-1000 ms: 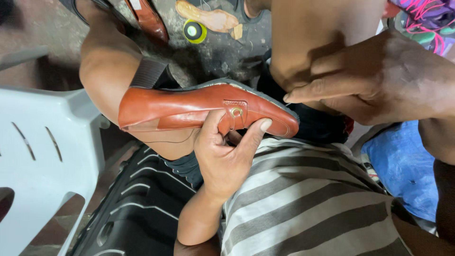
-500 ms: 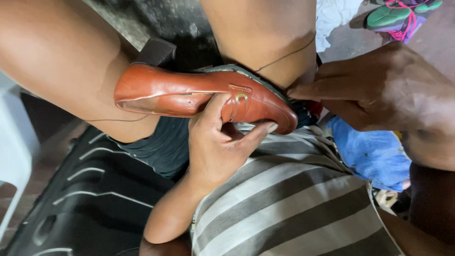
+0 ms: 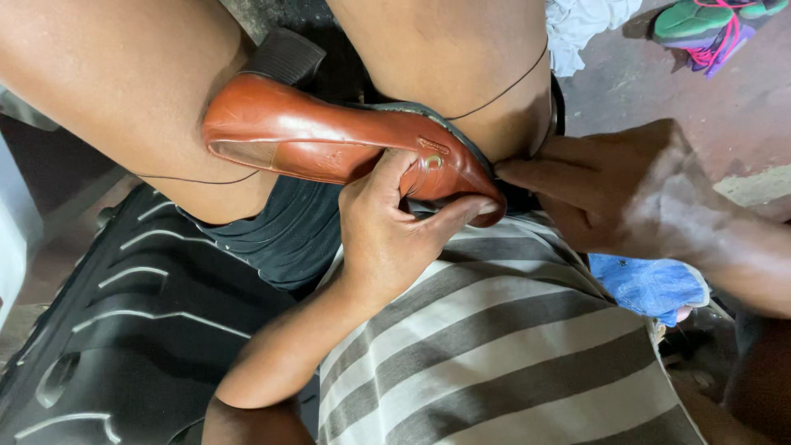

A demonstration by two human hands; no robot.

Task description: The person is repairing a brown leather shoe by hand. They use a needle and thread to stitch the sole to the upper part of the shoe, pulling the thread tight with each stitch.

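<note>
A brown leather shoe with a small metal ornament lies on its side, wedged between my two bare knees. My left hand grips its toe end, thumb and fingers wrapped around the front. My right hand is pressed against the toe tip from the right, fingers together and pinching at the sole edge; I cannot make out whether it holds a tool. A thin dark thread runs across my right knee toward the shoe, and another strand crosses my left leg.
A black ribbed rubber mat lies at lower left. My striped shirt fills the bottom. A blue cloth sits at right. A green and pink sneaker and a white rag lie on the concrete floor.
The view has swung so the white plastic chair at left and the tools on the floor are gone. The shoe stays clamped between my knees, both hands still at its toe.
</note>
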